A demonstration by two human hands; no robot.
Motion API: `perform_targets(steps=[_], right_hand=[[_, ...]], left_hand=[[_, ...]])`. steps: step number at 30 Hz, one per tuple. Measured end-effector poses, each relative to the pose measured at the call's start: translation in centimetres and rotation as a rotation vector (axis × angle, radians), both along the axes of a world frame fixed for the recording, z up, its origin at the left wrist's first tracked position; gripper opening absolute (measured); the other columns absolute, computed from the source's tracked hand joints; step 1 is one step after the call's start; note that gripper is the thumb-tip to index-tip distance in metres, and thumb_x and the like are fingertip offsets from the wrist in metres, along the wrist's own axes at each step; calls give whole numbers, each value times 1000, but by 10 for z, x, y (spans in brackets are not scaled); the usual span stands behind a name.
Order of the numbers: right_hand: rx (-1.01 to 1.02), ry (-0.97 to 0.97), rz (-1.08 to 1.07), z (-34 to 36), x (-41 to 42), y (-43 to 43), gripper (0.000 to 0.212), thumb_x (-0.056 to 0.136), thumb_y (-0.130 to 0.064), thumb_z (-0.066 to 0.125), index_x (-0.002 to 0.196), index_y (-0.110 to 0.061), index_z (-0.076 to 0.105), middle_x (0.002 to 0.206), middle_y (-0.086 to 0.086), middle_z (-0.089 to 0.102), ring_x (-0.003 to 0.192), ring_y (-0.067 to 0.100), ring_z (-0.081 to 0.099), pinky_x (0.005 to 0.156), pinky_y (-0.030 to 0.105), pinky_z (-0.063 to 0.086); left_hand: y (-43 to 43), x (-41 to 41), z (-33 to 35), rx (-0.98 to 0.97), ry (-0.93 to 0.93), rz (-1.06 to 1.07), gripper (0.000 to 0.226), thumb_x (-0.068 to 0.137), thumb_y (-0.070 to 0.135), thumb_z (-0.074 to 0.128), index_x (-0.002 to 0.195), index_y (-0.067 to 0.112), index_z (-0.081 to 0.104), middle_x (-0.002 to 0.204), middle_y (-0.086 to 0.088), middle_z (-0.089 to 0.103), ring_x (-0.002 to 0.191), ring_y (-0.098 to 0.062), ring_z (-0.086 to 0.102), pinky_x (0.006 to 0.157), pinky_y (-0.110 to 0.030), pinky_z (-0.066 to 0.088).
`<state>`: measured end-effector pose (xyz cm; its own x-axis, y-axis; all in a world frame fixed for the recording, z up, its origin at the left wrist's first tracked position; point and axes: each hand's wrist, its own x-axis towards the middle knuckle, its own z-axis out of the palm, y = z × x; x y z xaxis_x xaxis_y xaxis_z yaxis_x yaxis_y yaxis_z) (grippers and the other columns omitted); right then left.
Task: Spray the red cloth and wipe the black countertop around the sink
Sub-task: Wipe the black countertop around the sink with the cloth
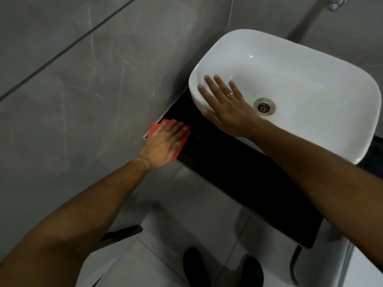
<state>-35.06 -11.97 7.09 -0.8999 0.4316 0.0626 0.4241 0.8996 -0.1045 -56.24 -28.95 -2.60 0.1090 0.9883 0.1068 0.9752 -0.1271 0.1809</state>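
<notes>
A grey tiled wall (83, 90) fills the upper left of the frame. The white sink (310, 83) occupies the upper right and is seen to be empty, only its drain (264, 106) showing. The black countertop (238, 172) runs diagonally through the centre. The right hand (228, 104) is laid flat, fingers spread, on the sink's rim. The left hand (163, 143) is pressed flat, fingers extended, on the red cloth (180, 148) at the countertop's corner by the wall. The cloth is judged soft, light and limp, best controlled under a flat palm.
</notes>
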Motion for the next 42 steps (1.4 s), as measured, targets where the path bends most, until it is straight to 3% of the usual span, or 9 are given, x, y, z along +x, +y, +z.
perform_targets(steps=[3, 7, 12, 15, 19, 29, 33, 38, 42], right_hand=[[8, 0, -17, 2, 2, -3, 64, 104, -48, 23, 158, -16, 10, 167, 13, 6, 154, 33, 3, 122, 59, 9], [-14, -9, -28, 5, 5, -5, 67, 102, -52, 14, 158, -17, 8, 167, 13, 4, 154, 33, 1, 123, 58, 7], [-8, -4, -27, 2, 8, -4, 67, 102, -53, 14, 158, -16, 10, 167, 14, 7, 153, 34, 5, 122, 60, 11], [-17, 0, -43, 0, 8, -4, 68, 102, -54, 16, 158, -17, 11, 167, 14, 7, 153, 34, 5, 121, 60, 11], [-45, -4, -41, -1, 7, -2, 67, 102, -56, 14, 158, -20, 4, 167, 11, 0, 154, 30, -3, 123, 59, 5], [-31, -5, -47, -1, 6, 0, 68, 101, -56, 14, 158, -20, 3, 167, 11, -1, 154, 31, -3, 123, 58, 5], [-38, 5, -55, -5, 6, 2, 66, 103, -55, 17, 158, -21, 2, 168, 10, -2, 154, 30, -4, 123, 58, 4], [-52, 16, -69, -1, 7, -1, 67, 103, -55, 17, 158, -21, 2, 168, 10, -3, 154, 29, -5, 123, 58, 3], [-46, 96, -67, 2, 9, -5, 65, 104, -53, 22, 158, -21, 5, 168, 9, 0, 154, 28, -2, 124, 55, 4]], left_hand=[[-8, 54, -11, 90, -15, -76, 44, 101, 25, 43, 141, 10, 53, 147, -12, 52, 142, -33, 42, 118, -52, 30], [-15, 104, -21, 47, -50, -158, 47, 103, 31, 41, 147, 15, 46, 154, -5, 45, 148, -25, 31, 119, -49, 26], [-7, 64, -17, 12, -31, -227, 48, 101, 31, 40, 143, 11, 51, 151, -10, 48, 147, -29, 34, 121, -49, 25], [-3, 20, -9, 5, -14, -162, 49, 100, 29, 37, 142, 8, 52, 149, -13, 49, 146, -30, 35, 123, -44, 19], [4, -27, 1, -83, -14, -20, 53, 101, 30, 32, 148, 10, 43, 155, -13, 41, 148, -30, 30, 121, -48, 23], [82, -13, 14, -192, 52, -3, 60, 103, 41, 15, 156, 18, 25, 164, -10, 24, 153, -30, 16, 124, -49, 12], [52, -25, 8, -114, 45, -95, 52, 105, 30, 28, 152, 10, 35, 158, -16, 35, 149, -31, 28, 124, -47, 16], [-9, -33, -6, -31, 5, -39, 52, 103, 33, 31, 149, 13, 41, 157, -10, 39, 149, -26, 28, 123, -46, 20], [-12, -23, -16, 104, 48, 18, 51, 100, 28, 32, 143, 7, 50, 149, -15, 48, 143, -33, 40, 117, -52, 29]])
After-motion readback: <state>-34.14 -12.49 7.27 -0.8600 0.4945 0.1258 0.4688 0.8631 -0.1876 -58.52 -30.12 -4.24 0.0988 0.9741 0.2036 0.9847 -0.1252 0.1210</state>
